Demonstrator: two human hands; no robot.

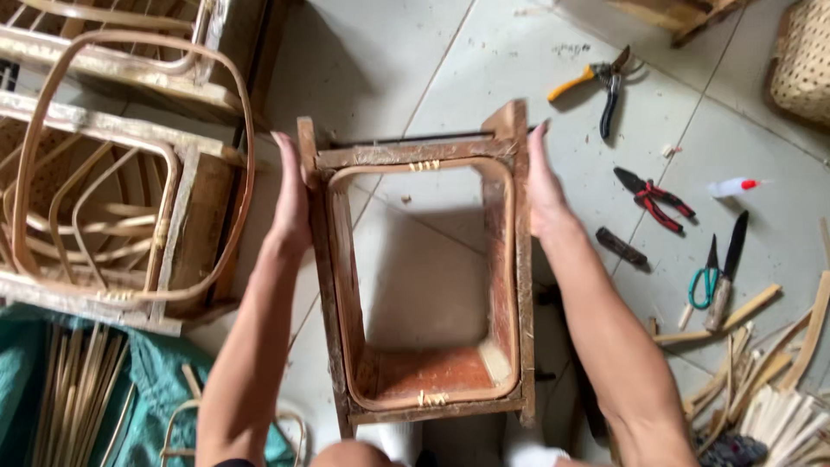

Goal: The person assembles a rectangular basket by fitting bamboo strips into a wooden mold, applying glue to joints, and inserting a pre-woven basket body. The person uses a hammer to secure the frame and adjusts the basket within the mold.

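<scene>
I hold a worn rectangular wooden frame mould (510,285) upright over the tiled floor. A bent bamboo strip loop (339,259) lines its inside, bound with thin ties at the top and bottom. My left hand (291,201) presses flat against the frame's left outer side. On the right outer side my right hand (543,183) lies with fingers pointing up along the wood. Through the opening I see the floor and the frame's reddish bottom board (428,372).
Wooden racks with bent bamboo loops (130,173) stand at left, above a green cloth with bamboo strips (78,389). On the floor at right lie pruning shears (605,82), red pliers (654,199), a glue bottle (731,187), scissors (705,275), a knife (726,268), and split bamboo pieces (769,389). A woven basket (804,60) sits top right.
</scene>
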